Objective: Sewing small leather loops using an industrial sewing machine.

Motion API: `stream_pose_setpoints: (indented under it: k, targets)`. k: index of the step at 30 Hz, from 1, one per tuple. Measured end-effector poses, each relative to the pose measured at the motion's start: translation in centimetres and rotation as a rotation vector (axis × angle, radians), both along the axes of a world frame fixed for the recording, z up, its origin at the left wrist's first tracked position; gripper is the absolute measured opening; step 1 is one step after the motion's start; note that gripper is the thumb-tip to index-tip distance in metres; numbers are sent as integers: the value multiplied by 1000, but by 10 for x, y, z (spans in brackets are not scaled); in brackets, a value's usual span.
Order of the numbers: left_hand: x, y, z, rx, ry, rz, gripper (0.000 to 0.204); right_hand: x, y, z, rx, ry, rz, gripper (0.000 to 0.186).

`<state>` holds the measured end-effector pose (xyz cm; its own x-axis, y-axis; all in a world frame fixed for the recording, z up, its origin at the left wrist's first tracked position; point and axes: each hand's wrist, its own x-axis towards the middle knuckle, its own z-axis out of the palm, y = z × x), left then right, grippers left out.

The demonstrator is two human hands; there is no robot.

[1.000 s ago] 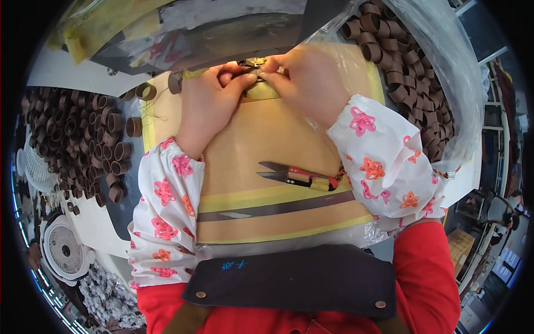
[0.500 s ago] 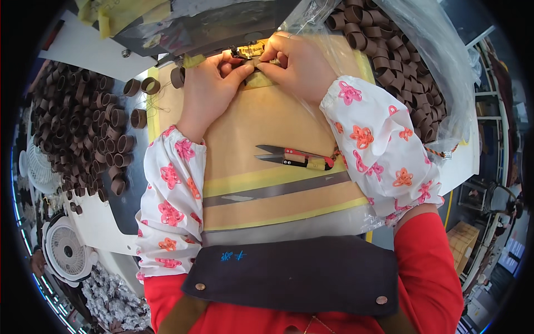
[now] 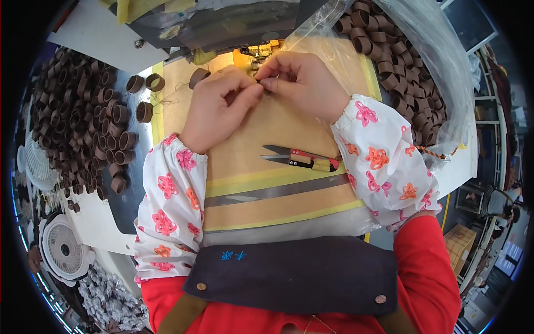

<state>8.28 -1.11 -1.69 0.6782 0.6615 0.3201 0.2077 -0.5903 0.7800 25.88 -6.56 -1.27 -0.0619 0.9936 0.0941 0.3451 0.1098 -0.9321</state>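
Note:
My left hand and my right hand meet just in front of the lit foot of a sewing machine, both with fingertips pinched together on something small that I cannot make out behind the fingers. Under my wrists lies a tan work surface with yellow tape edging. Thread snips with red and black handles rest on it, near my right sleeve. A single brown ring stands just beyond my left hand, and loose thread trails to its left.
The machine's grey body spans the top. A heap of brown rings covers the left side; more rings sit in clear plastic at the right. A white fan is at lower left. A person is at the far right edge.
Both hands have come back from the machine's foot toward me, uncovering more of the lit area. My left hand's fingers have turned inward to meet those of my right hand.

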Motion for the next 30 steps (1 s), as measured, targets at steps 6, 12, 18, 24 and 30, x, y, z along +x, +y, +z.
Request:
stream_pose_setpoints:
  k: [6, 12, 18, 24, 30]
  targets:
    - [7, -1, 5, 3, -32, -21, 21, -18, -33, 17, 198, -232, 210, 10]
    - [-3, 7, 0, 436, 290, 186, 14, 0, -12, 10, 146, -207, 137, 14]
    - [-1, 2, 8, 97, 221, 202, 17, 9, 1, 5, 141, -241, -6, 14]
    - [14, 8, 7, 74, 209, 329, 19, 11, 11, -8, 387, -293, -138, 12]
    - [18, 14, -5, 117, 144, 351, 18, 9, 17, -7, 369, -309, -151, 9]
